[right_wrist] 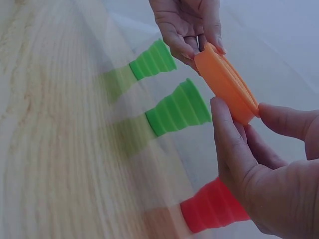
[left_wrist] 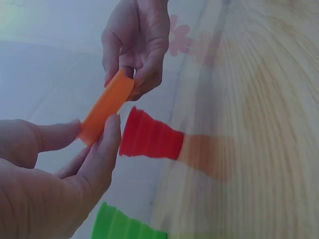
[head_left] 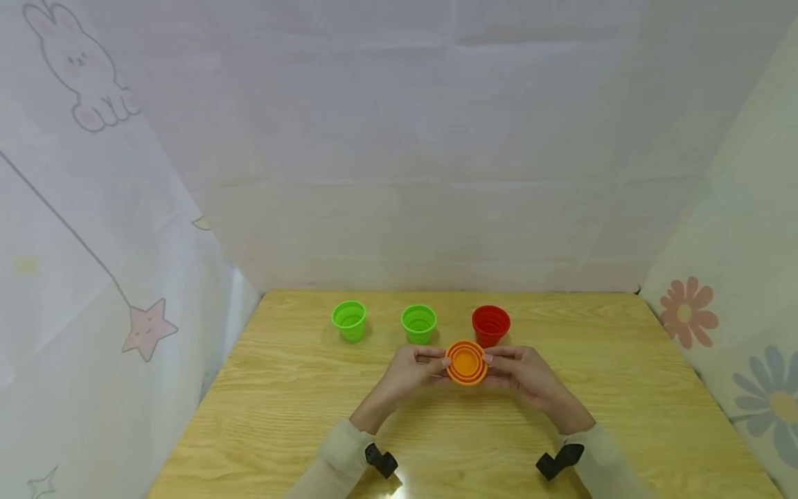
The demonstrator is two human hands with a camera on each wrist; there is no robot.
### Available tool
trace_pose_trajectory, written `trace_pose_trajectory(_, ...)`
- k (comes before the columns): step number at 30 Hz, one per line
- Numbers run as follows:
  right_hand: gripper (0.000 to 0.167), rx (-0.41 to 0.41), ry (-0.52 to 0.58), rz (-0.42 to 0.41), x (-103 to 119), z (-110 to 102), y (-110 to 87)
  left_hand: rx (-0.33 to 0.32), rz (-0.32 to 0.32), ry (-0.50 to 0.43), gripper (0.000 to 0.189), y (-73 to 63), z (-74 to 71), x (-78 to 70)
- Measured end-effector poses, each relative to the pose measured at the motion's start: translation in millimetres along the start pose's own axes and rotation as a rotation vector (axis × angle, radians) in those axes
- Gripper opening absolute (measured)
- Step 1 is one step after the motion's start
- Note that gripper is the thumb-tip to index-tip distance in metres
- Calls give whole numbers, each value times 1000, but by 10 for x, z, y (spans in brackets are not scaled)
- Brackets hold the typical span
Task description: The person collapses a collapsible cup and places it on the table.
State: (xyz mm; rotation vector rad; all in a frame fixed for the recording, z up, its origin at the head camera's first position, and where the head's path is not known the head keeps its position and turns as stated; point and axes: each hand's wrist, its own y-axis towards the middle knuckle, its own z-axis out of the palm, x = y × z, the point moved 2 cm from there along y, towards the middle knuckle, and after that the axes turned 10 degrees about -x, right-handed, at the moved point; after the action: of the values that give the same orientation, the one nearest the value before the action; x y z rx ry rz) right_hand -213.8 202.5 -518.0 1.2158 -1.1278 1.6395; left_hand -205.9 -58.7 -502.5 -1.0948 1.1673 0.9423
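Note:
An orange collapsible cup (head_left: 466, 362), folded flat into nested rings, is held above the table with its open side toward the head camera. My left hand (head_left: 408, 374) pinches its left edge between thumb and fingers. On the opposite edge, my right hand (head_left: 526, 378) grips it the same way. Both wrist views show the orange cup (left_wrist: 107, 107) side-on as a shallow disc. Just behind it stands a red collapsible cup (head_left: 490, 324), unfolded and upright. Two unfolded green cups, a middle one (head_left: 419, 323) and a left one (head_left: 350, 320), stand in line with it.
The cups stand toward the back of a light wooden table (head_left: 280, 416). A pale cloth (head_left: 436, 173) hangs behind the table's rear edge, and printed cloths flank both sides. Each wrist carries a small black camera on a strap over a light sleeve (head_left: 339, 457).

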Motion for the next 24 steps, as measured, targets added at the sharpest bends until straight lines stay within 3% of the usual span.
trace_pose_trajectory(5, 31, -11, 16, -30, 155, -155, -15, -14, -1, -1, 35, 88, 171, -176)
trace_pose_trajectory(11, 23, -3, 82, -96, 390, -453, -90, -1, 28, -25, 34, 257, 487, -400)
trace_pose_trajectory(16, 29, 59, 146, -138, 534, -714, -138, 1, 39, -25, 33, 381, 767, -540)
trace_pose_trajectory(24, 42, 189, 254, -168, 662, -1185, -169, -30, -2, -17, 30, 593, 1192, -688)
